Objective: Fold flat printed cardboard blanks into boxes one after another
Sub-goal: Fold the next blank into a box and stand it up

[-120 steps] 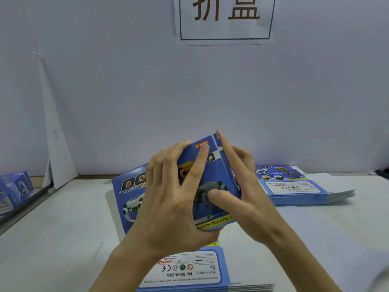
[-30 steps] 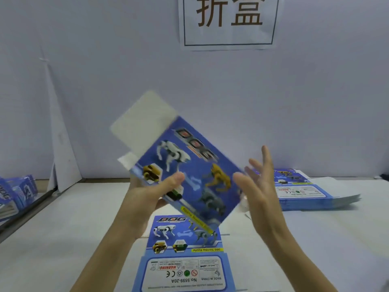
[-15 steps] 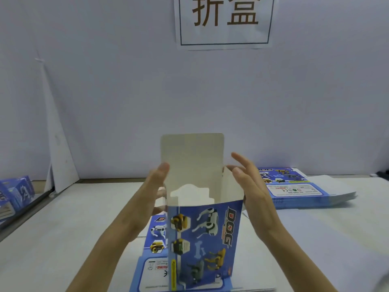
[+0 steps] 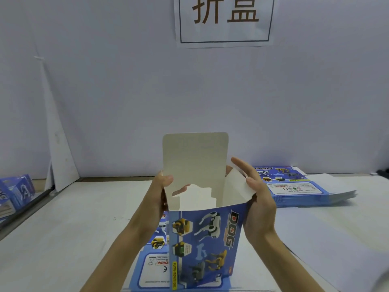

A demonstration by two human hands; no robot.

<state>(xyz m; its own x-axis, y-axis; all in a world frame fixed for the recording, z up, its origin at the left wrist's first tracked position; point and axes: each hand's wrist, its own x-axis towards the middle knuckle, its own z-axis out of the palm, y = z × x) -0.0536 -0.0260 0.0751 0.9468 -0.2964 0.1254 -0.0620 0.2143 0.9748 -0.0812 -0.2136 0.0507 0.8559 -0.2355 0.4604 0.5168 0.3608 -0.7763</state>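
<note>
Packing station: stacked blanks (image 4: 294,193), wall sign (image 4: 225,20)

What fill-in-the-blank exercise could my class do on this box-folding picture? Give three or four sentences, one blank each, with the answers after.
The blue printed cardboard box, steadied between the left hand and the right hand, has its top ____.
Its tall white lid flap stands ____ on the far side.
The big word printed on its near face is ____.
The far stack of flat blue cardboard blanks lies on the person's ____ side.
Missing words: open; upright; DOG; right.
</note>
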